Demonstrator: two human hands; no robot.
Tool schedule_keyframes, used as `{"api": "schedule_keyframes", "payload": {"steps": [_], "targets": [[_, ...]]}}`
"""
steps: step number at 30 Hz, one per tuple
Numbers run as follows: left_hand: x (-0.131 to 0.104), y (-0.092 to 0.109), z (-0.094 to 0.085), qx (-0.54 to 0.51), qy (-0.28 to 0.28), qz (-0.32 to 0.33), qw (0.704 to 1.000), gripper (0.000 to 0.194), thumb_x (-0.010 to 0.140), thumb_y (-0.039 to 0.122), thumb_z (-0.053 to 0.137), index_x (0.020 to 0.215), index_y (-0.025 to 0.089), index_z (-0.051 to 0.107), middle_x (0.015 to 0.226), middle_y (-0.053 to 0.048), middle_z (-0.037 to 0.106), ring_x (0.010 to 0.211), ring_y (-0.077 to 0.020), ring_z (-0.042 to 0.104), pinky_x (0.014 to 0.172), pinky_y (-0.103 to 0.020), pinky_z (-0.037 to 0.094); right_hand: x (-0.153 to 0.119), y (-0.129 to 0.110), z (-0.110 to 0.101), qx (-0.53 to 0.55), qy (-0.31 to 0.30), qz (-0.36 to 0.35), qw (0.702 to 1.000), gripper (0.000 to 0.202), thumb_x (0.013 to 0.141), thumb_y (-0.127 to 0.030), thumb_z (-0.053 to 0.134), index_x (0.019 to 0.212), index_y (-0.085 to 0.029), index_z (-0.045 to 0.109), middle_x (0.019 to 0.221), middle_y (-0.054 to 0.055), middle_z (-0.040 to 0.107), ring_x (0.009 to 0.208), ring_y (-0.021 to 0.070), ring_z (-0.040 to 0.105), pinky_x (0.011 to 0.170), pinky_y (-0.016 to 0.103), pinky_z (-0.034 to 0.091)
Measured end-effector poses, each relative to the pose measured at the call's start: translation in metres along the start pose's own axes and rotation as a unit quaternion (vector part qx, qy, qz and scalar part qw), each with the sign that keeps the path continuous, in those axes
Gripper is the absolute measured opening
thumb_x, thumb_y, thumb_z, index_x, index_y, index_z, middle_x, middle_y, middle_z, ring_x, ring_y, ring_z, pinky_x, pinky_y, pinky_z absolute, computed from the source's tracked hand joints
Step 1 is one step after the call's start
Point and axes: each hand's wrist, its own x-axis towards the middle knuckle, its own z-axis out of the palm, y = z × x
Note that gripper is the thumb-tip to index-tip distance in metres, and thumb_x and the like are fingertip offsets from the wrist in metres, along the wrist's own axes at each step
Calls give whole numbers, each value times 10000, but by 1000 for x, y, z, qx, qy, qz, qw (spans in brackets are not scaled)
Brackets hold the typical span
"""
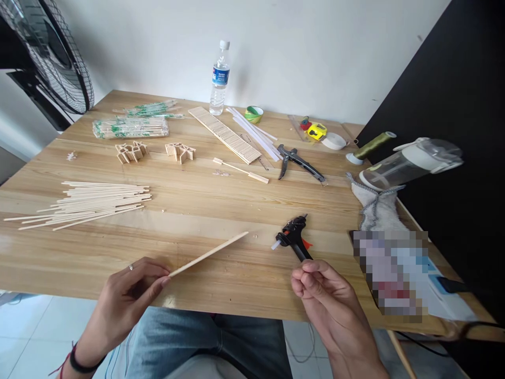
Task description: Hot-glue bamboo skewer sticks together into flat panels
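The left hand (126,300) has its fingers (160,269) pinched shut on the near end of a stick (209,253), which slants up and away over the desk (221,210). The right hand (339,310) has its fingertips drawn together, nothing visible between them, beside the glue gun (292,234). Held by one end, the thin stick would likely swing at its far tip, so a second light pinch near that tip would steady it. The grip should stay gentle, as thin wood may snap, and the right wrist is best kept off the gun, whose nozzle may be hot.
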Motion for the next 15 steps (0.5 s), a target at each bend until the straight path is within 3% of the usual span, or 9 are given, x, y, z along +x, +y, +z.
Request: {"api": "schedule_keyframes", "payload": {"steps": [3,11,15], "targets": [[0,-1,0,3,-3,3,1000,137,979,373,723,934,262,790,919,4,823,804,-144,781,701,-167,586,-5,1,-3,-2,13,-7,1000,170,835,-362,892,888,-257,770,778,25,637,687,171,582,632,319,499],[2,-1,0,1,-9,9,1000,137,982,347,715,929,248,793,914,-16,824,790,-158,782,674,-185,594,-18,-5,-12,-9,-33,9,999,209,830,-391,857,990,-284,775,836,43,584,712,180,533,643,303,512],[2,-1,1,6,-6,15,1000,134,978,344,718,929,243,792,914,-23,825,808,-168,786,695,-192,604,-34,-9,-20,-37,-3,27,999,280,766,-463,901,927,-281,762,820,33,581,669,161,523,633,292,519]]}}
